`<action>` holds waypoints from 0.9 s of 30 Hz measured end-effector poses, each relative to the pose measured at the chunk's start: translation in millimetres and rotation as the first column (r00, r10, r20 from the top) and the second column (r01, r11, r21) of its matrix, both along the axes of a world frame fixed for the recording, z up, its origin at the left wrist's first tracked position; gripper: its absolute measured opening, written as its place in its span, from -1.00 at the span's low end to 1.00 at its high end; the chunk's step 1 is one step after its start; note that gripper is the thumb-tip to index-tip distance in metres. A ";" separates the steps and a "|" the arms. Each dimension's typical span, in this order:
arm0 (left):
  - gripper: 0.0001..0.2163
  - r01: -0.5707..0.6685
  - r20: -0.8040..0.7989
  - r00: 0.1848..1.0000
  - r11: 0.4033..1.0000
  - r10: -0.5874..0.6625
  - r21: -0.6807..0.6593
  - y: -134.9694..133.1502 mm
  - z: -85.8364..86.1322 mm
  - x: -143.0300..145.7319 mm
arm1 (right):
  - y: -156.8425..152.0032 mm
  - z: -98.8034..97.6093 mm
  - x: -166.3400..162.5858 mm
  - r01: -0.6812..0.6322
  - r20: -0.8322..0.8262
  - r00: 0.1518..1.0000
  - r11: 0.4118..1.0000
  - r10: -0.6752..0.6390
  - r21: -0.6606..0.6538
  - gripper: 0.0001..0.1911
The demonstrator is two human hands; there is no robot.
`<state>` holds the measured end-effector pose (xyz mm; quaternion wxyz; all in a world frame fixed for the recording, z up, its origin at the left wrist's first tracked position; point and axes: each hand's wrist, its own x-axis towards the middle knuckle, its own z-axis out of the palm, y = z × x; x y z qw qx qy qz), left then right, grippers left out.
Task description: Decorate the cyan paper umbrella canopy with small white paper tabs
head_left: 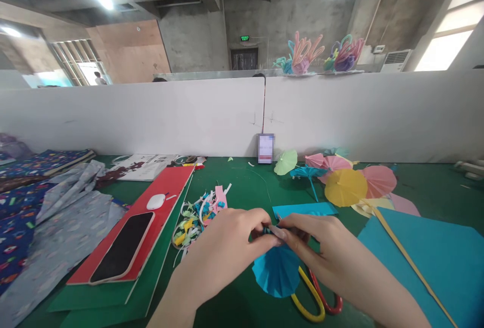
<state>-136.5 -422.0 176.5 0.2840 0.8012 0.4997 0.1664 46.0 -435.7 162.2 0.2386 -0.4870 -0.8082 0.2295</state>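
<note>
At the middle of the near edge of the green table [242,182], the person's left hand [230,240] and right hand [321,247] meet fingertip to fingertip, both pinched narrow on the gathered top of a blue pleated paper fan [276,270], which spreads open below them towards the edge. Just under the fan and the right wrist lie scissors [313,300] with one yellow and one red handle loop. Beside the left hand sits a heap of coloured paper scraps [196,217], and further towards the left edge a dark phone [123,247] rests on a red board [166,187], with patterned cloth [64,217] beyond it. A large blue sheet [434,257] fills the near right corner, and towards the far edge a yellow paper umbrella [345,187] overlaps a pink one [379,181]
</note>
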 end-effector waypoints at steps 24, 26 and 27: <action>-0.79 0.048 -0.151 0.988 0.997 -0.038 0.066 -8.9 -1.2 -0.9 | 0.8 -2.5 -0.3 0.044 0.007 0.999 0.999 -0.044 -0.024 -0.65; -0.76 0.048 -0.168 0.985 0.997 -0.038 0.054 -9.0 -1.0 -3.1 | 1.3 -1.9 -0.3 0.048 0.017 0.999 0.999 -0.048 -0.015 -0.66; -0.74 0.044 -0.170 0.985 0.998 -0.035 0.053 -9.0 -0.9 -3.9 | 1.5 -1.4 -0.4 0.049 0.023 0.999 0.999 -0.049 -0.004 -0.67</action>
